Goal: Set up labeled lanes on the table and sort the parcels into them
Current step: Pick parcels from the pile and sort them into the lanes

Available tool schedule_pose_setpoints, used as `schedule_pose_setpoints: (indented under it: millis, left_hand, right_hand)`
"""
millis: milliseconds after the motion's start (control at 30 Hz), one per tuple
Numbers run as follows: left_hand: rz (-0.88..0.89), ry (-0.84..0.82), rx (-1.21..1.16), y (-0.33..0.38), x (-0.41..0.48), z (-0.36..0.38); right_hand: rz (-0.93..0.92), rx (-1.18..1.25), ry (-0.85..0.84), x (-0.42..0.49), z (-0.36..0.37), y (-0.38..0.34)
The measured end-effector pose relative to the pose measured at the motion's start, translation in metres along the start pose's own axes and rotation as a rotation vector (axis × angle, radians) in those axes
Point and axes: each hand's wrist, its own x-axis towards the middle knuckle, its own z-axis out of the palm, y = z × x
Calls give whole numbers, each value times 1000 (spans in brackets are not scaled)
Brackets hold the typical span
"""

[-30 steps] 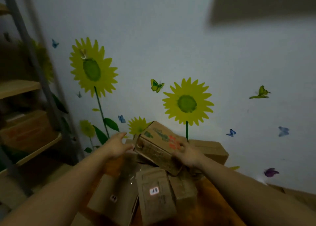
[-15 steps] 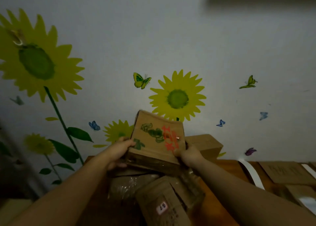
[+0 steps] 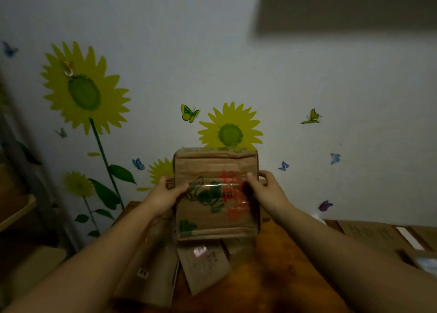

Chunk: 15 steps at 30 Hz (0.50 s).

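Sunflower wall [image 3: 165,40]; parcels [image 3: 204,267], perhaps labelled, below box [image 3: 215,208].

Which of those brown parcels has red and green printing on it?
The lifted parcel gripped between the left hand and right hand. The flat parcels lying on the table beneath show only small pale stickers.

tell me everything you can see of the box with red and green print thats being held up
The cardboard box is brown, creased and worn, with blurred green and red print on its broad face and a shiny clear tape strip across the middle. It is upright, with its broad face toward the camera, over the pile of parcels on the table. The left hand grips its left edge and the right hand its right edge, with the thumbs on the front.
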Motion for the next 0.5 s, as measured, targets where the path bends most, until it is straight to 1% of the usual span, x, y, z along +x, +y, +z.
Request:
schedule_pose_setpoints:
  millis: [100,233,267,333,400,500]
  left_hand:
    - [-31,76,23,4,-36,17]
    - [-130,61,-173,5,-89,34]
    - [-133,42,-183,4,-102,35]
    - [-101,-13,-169,5,-125,34]
    - [-67,-60,-194,7,-144,31]
    - [5,-122,-208,7,-168,27]
  right_hand:
    - [80,112,-2,-24,-23,8]
    - [196,133,-33,-55,-51,16]
    - [213,141,-44,-63,-56,17]
    - [205,198,-71,-78,-65,18]
    - [159,237,-98,-92,-72,18]
    - [78,248,-53,-117,-82,15]
